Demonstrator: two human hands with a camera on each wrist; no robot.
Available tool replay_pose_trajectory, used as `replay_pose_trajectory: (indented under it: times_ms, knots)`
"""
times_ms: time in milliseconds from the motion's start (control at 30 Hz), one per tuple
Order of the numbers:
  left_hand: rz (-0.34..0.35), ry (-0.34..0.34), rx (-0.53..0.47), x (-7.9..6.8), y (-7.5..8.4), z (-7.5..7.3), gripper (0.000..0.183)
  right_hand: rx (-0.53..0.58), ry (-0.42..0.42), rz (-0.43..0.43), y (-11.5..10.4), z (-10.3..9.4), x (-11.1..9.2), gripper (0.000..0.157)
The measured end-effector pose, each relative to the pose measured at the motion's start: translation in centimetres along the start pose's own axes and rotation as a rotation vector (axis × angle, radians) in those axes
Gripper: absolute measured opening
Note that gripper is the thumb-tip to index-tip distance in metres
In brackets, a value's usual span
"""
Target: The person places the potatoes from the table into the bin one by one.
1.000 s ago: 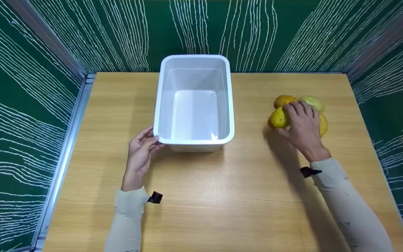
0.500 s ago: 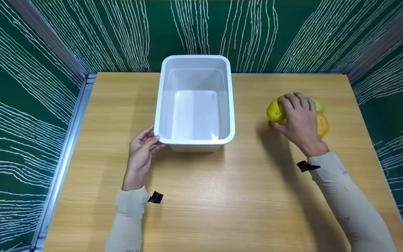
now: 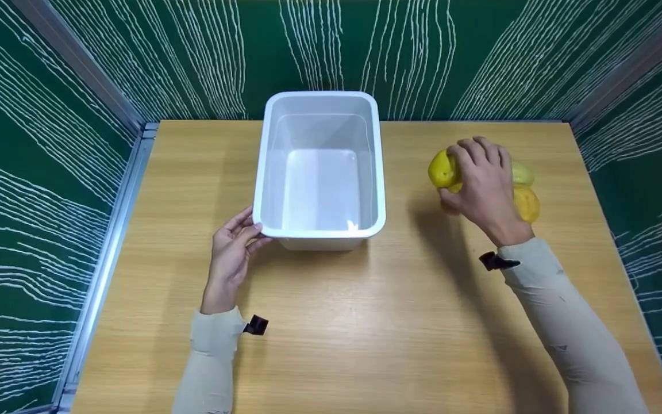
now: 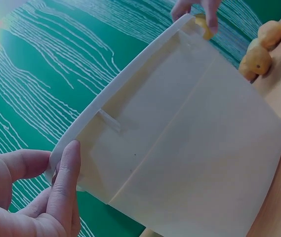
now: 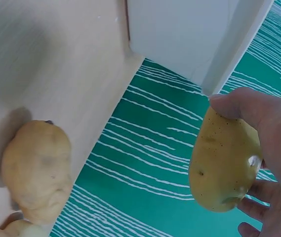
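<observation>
My left hand (image 3: 228, 261) pinches the near left corner of a white plastic tub (image 3: 319, 234) between thumb and fingers. In the left wrist view the thumb and fingers sit on either side of the tub's rim (image 4: 105, 94). On the right side, my right hand (image 3: 482, 195) holds a speckled yellow mango (image 3: 441, 168), which is clear of the table in the right wrist view. Just beyond that hand lie a pale green mango (image 3: 523, 173) and an orange-yellow mango (image 3: 527, 203). Another mango (image 5: 36, 168) shows in the right wrist view, largely hidden by the hand from above.
The wooden table (image 3: 331, 339) bears the tub at its back middle. Green walls (image 3: 480, 52) with white wavy lines close it in at the back and both sides. A metal frame strip (image 3: 114, 224) runs along the left edge.
My right hand has lifted the yellow mango off the group and moved it up and leftward, uncovering more of the orange-yellow mango. The left hand and tub have stayed in place.
</observation>
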State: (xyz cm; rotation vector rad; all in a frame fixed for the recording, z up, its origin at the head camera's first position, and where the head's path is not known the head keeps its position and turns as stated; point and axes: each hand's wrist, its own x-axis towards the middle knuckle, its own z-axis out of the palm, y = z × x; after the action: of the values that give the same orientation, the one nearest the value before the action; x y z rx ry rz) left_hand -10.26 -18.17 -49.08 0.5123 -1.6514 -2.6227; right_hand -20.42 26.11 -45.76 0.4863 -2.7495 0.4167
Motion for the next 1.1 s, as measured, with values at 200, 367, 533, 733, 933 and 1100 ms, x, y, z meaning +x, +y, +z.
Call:
replay_pose_trajectory:
  times_ms: [200,367,533,733,933,1100]
  knots:
    - [-0.002,-0.001,0.003,0.0,0.1,-0.1,0.051,0.013,0.012,-0.023,-1.0,-0.2,1.0,0.071]
    - [0.004,0.001,-0.003,0.0,0.1,-0.1,0.052,0.026,0.002,-0.024,-1.8,-0.3,1.8,0.072]
    - [0.015,-0.016,-0.016,0.0,0.0,-0.1,0.051,0.012,0.026,-0.054,-2.4,-0.4,2.5,0.071]
    - [0.017,-0.023,-0.025,0.0,0.0,0.0,0.05,0.008,0.026,-0.073,-2.8,-0.4,3.1,0.071]
    - [0.01,-0.017,-0.02,0.0,0.1,0.1,0.05,0.017,0.016,-0.086,-3.2,-0.5,3.7,0.07]
    - [0.004,-0.015,-0.024,0.0,0.1,0.1,0.05,0.024,0.018,-0.104,-3.7,-0.6,4.1,0.07]
